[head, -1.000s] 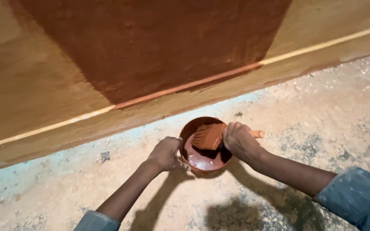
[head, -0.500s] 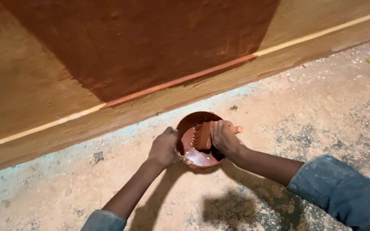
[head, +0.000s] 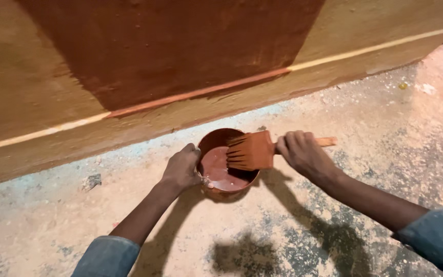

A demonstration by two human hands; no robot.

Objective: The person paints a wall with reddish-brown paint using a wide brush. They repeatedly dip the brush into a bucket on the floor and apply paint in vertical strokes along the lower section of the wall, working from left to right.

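A round pot (head: 215, 139) of red-brown paint sits on the dusty floor close to the wall. My left hand (head: 181, 168) grips its left rim. My right hand (head: 303, 153) is closed around the handle of a wide paintbrush (head: 251, 150), whose paint-soaked bristles point left and hang just above the paint in the pot. The handle's end sticks out to the right past my fingers.
The wall (head: 21, 77) ahead is tan with a large red-brown painted patch (head: 180, 46) and a pale stripe (head: 375, 48) low down, partly painted over. The concrete floor (head: 293, 231) is gritty, with small debris (head: 92, 181) near the wall base.
My right hand has lifted the brush out of the pot and turned it flat, bristles pointing left. My left hand has kept its hold on the pot's rim.
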